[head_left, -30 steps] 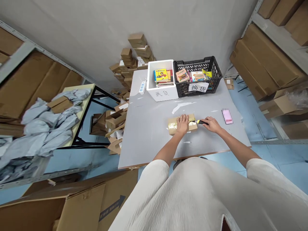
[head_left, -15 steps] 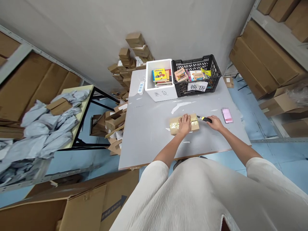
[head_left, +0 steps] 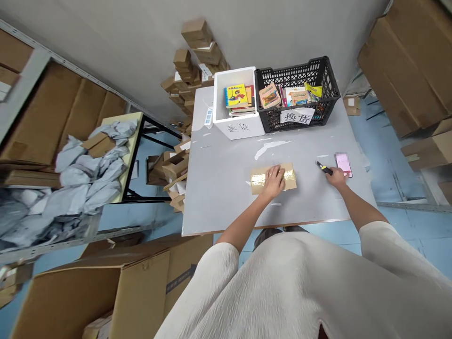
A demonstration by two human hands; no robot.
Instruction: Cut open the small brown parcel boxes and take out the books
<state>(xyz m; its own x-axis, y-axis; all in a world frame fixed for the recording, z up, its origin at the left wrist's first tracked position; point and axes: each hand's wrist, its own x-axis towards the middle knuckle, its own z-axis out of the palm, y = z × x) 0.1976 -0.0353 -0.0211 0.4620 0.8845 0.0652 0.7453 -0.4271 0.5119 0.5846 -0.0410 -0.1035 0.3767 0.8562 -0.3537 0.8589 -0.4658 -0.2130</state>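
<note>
Left fingers [head_left: 273, 174] on box [head_left: 258, 180], right [head_left: 337, 178] on knife [head_left: 324, 168]

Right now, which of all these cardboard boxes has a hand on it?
The small box with shiny tape on the grey table, under the left hand. No hand touches the boxes stacked by the wall or the large open box at lower left.

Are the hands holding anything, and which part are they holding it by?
The right hand holds the cutter knife by the back end of its black handle. The left hand just lies on top of the box.
</note>
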